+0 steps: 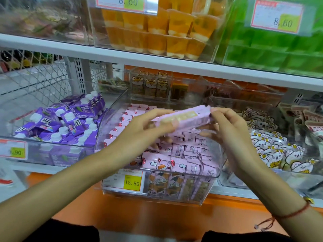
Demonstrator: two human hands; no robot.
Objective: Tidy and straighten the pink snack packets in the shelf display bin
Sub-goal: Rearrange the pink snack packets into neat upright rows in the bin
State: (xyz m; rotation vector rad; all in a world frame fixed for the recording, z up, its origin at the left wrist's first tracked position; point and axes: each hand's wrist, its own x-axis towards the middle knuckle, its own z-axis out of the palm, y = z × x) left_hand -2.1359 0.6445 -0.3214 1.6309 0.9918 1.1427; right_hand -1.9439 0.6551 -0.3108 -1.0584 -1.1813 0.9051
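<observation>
Stack of flat pink foil snack packets (181,119) held above the clear plastic display bin (206,179). Left hand (139,126) and right hand (227,126) each grip one end. Risk: middle packets sliding loose, scattering rows below.

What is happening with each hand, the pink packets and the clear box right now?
Left hand: grips the held stack's left end.
Right hand: pinches its right end.
Held stack of pink packets: lifted above the bin, tilted.
Pink packets in bin: partly in rows, some jumbled.
Clear bin: open-topped, nearly full.
</observation>
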